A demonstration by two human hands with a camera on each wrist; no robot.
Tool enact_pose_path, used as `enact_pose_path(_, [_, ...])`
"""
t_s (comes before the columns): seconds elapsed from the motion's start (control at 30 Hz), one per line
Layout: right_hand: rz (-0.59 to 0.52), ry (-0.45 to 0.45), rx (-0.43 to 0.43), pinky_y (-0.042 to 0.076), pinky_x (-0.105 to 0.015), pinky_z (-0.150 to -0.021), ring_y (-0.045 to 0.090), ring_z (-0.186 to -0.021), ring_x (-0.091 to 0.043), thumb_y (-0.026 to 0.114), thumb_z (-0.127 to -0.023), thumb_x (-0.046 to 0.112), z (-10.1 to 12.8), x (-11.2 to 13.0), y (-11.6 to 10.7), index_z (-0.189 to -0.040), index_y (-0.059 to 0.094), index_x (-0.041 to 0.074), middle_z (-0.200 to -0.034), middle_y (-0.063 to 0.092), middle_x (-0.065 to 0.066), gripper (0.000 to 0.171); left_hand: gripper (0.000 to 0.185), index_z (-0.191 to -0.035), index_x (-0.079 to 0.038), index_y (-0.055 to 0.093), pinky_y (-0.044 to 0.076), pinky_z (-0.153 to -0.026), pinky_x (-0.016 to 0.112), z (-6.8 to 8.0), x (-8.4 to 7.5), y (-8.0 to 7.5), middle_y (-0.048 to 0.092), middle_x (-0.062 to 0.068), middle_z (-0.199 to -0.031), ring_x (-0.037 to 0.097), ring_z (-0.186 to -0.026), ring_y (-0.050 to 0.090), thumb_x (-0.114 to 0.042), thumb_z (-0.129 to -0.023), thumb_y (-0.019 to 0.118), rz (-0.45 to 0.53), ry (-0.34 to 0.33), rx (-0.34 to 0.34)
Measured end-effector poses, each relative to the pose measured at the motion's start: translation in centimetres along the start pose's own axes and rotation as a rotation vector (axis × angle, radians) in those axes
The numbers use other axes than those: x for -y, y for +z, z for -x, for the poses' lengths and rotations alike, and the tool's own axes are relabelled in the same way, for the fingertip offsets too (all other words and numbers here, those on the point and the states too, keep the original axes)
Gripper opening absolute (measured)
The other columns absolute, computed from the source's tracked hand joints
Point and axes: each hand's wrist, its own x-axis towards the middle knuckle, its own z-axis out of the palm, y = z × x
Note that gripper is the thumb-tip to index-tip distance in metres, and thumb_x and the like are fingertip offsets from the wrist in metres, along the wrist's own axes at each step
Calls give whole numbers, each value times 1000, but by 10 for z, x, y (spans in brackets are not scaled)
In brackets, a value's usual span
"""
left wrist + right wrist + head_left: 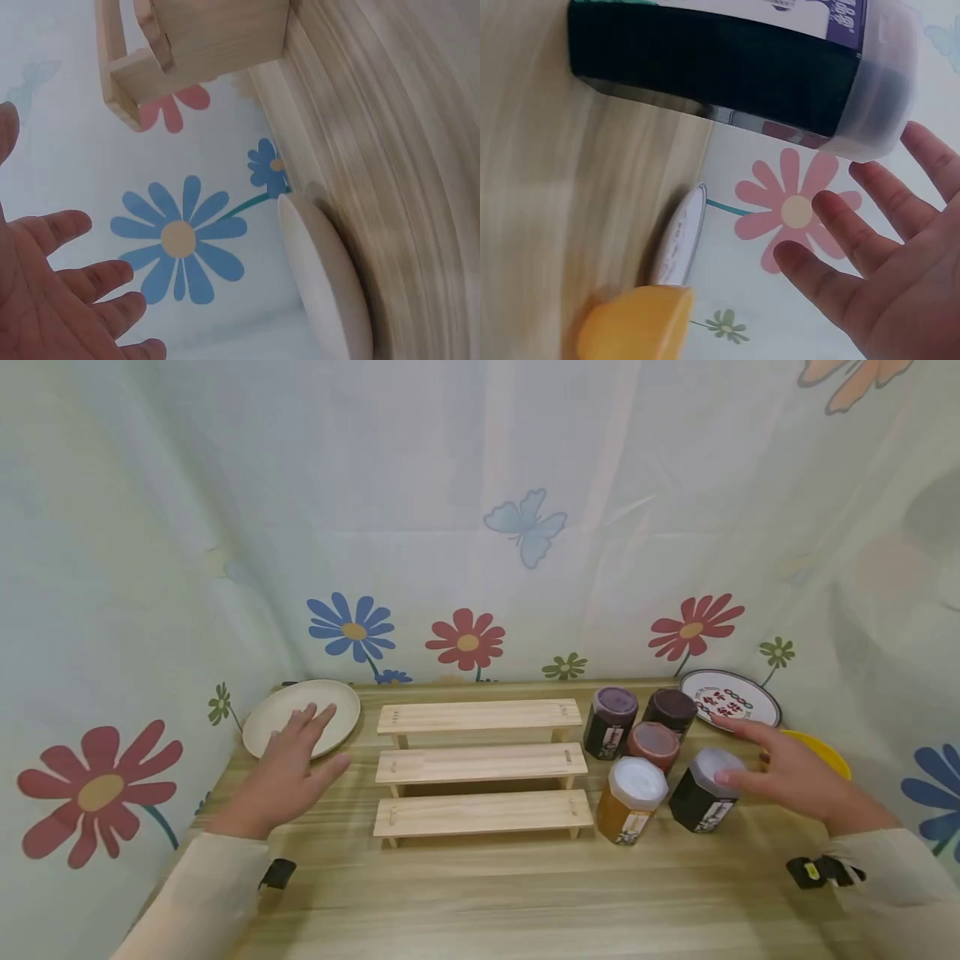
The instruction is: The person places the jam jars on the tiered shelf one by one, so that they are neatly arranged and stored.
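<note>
Open right hand (795,772) beside hexagonal black jar (705,791)

From my remote seat I read this as a staged tabletop recording booth, not a real home: flower-and-butterfly printed curtain (480,552) walls enclosing a wooden table (525,893) with a small stepped display shelf (480,768).

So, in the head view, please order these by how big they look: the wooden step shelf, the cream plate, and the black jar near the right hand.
1. wooden step shelf, clearly the largest.
2. cream plate, much smaller and partly hidden by the left hand.
3. black jar, the smallest.
</note>
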Motion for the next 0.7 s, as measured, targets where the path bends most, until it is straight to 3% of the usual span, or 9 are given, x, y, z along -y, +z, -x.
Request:
enact_pose_path(0.2, [-74, 10, 18, 37, -80, -100, 43, -136, -58, 81, -95, 26, 7, -6, 7, -160, 41, 2, -157, 44, -35, 80, 80, -169, -8, 22, 8, -119, 77, -5, -3, 9, 14, 32, -172, 56, -157, 7, -48, -109, 56, 90, 21, -19])
enact_pose_path(0.4, [-110, 16, 12, 38, -78, -103, 45, -134, -52, 81, -95, 22, 11, -13, 13, -158, 44, -1, -157, 44, -32, 77, 71, -166, -6, 29, 19, -120, 72, -8, -8, 18, 22, 28, -171, 51, -157, 15, -38, -110, 56, 146, 44, -64])
enact_pose_path(0.5, [-97, 12, 6, 52, -53, -106, 53, -129, -34, 81, -95, 22, 13, -16, 15, -156, 47, 1, -157, 47, -28, 73, 68, -166, -5, 31, 22, -120, 70, -10, -10, 24, 24, 28, -170, 50, -156, 20, -38, -111, 55, 179, 52, -83])
enact_pose_path(0.6, [-106, -10, -9, 53, -23, -94, 56, -119, -5, 81, -95, 20, 15, -20, 18, -154, 50, 1, -154, 49, -26, 70, 67, -165, -5, 33, 23, -120, 69, -15, -12, 31, 26, 28, -169, 49, -155, 24, -39, -111, 53, 202, 56, -103])
enact_pose_path(0.63, [-114, -19, -16, 50, -16, -90, 54, -115, 3, 81, -95, 19, 15, -21, 19, -154, 51, 1, -153, 51, -23, 68, 66, -164, -5, 34, 23, -121, 68, -17, -13, 33, 27, 28, -169, 49, -155, 24, -39, -112, 53, 212, 57, -110])
enact_pose_path(0.7, [-145, -33, -23, 49, -14, -88, 51, -109, 12, 81, -95, 16, 16, -22, 21, -152, 52, 1, -151, 51, -19, 66, 65, -164, -5, 35, 23, -121, 67, -20, -14, 38, 28, 27, -169, 48, -155, 25, -38, -112, 53, 233, 57, -123])
